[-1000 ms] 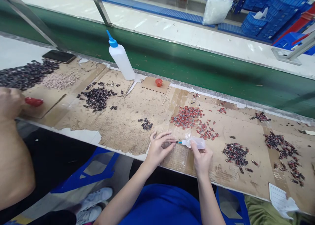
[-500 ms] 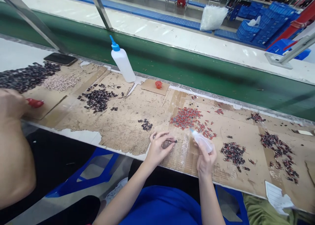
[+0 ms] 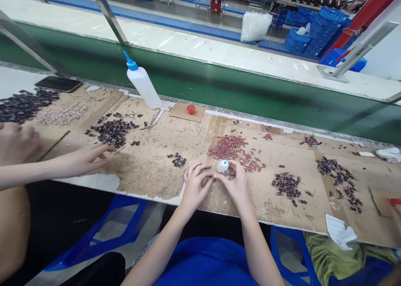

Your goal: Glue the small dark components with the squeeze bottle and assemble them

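Note:
My right hand [image 3: 236,185] is closed round a small clear squeeze bottle [image 3: 223,166], which stands upright with its white cap up. My left hand [image 3: 194,183] sits just left of it, fingers curled, fingertips close to the right hand; what it holds, if anything, is hidden. Both hands rest on the cardboard-covered bench [image 3: 150,169] near its front edge. A pile of small red parts [image 3: 228,146] lies just behind the hands. A small clump of dark parts [image 3: 177,159] lies to the left.
A large white bottle with a blue nozzle [image 3: 142,83] stands at the back. Dark part piles lie at left [image 3: 114,131] and right [image 3: 286,184]. A co-worker's hand [image 3: 84,158] reaches in from the left. A phone [image 3: 59,84], a red cap [image 3: 191,109] and a green conveyor [image 3: 250,89] lie behind.
My right hand has stood the small bottle upright and moved it left, close to my left hand. A co-worker's hand has reached in toward the left dark pile. The view has shifted.

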A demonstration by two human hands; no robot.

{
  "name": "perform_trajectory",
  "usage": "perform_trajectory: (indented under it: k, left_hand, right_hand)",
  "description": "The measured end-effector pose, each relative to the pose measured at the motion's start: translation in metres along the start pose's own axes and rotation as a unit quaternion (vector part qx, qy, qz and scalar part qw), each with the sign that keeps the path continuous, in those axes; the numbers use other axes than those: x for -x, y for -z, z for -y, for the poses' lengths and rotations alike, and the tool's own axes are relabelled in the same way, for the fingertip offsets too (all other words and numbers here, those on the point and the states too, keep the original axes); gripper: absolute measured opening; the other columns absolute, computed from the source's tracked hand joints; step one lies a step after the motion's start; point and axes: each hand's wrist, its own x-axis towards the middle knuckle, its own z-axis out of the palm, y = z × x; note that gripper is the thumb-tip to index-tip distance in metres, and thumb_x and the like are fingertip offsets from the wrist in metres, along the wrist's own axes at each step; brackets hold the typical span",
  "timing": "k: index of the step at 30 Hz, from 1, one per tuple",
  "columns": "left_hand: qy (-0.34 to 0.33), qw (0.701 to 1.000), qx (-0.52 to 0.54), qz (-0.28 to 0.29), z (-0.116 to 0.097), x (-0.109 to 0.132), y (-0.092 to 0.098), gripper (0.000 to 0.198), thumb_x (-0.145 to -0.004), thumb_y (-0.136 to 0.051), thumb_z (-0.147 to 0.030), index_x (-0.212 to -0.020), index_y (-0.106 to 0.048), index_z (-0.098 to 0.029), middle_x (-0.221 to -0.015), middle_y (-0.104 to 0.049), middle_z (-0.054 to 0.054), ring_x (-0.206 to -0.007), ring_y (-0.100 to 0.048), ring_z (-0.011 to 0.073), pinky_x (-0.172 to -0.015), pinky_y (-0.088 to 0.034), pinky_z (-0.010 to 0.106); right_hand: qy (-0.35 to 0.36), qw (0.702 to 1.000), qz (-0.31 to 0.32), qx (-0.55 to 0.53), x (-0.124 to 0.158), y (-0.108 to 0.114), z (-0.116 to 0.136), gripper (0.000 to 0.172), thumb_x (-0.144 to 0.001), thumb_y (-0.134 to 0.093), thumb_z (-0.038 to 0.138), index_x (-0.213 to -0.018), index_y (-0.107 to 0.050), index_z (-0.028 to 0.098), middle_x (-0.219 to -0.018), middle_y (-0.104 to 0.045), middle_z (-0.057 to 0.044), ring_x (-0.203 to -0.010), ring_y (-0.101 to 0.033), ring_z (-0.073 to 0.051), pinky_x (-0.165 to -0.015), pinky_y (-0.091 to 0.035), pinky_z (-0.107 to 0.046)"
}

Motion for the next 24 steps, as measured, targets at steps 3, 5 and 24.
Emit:
perform_trajectory:
  k: [3,5,24]
  left_hand:
    - [0.010,1.000,0.010,0.003,-0.002,0.000,0.001,0.007,-0.084,-0.065,-0.024,-0.085,-0.071,-0.028,-0.113,-0.070,0.004,-0.122,-0.048,0.0305,-0.101,-0.033,0.055]
    - [0.014,1.000,0.020,0.003,-0.002,0.000,0.002,0.006,-0.084,-0.065,-0.024,-0.084,-0.071,-0.027,-0.109,-0.071,0.003,-0.121,-0.049,0.0305,-0.102,-0.032,0.055]
    - [0.023,0.970,0.242,-0.019,-0.036,0.017,0.009,0.015,-0.087,-0.060,-0.024,-0.089,-0.074,-0.023,-0.093,-0.073,0.007,-0.101,-0.065,0.0221,-0.089,-0.053,0.037]
  right_hand:
    - [0.041,0.996,-0.027,0.068,0.003,0.032,-0.009,0.028,-0.077,-0.070,0.043,-0.100,-0.070,0.026,-0.100,-0.071,-0.007,-0.096,-0.061,-0.025,-0.085,-0.047,-0.041]
    - [0.054,0.987,-0.091,0.122,0.004,0.052,-0.017,0.022,-0.086,-0.060,0.042,-0.089,-0.074,0.025,-0.092,-0.071,-0.007,-0.092,-0.058,-0.025,-0.087,-0.043,-0.043]
    - [0.109,0.966,-0.107,0.207,0.013,0.056,-0.014,0.030,-0.097,-0.042,0.040,-0.087,-0.062,0.020,-0.086,-0.066,-0.009,-0.081,-0.059,-0.023,-0.076,-0.048,-0.038]
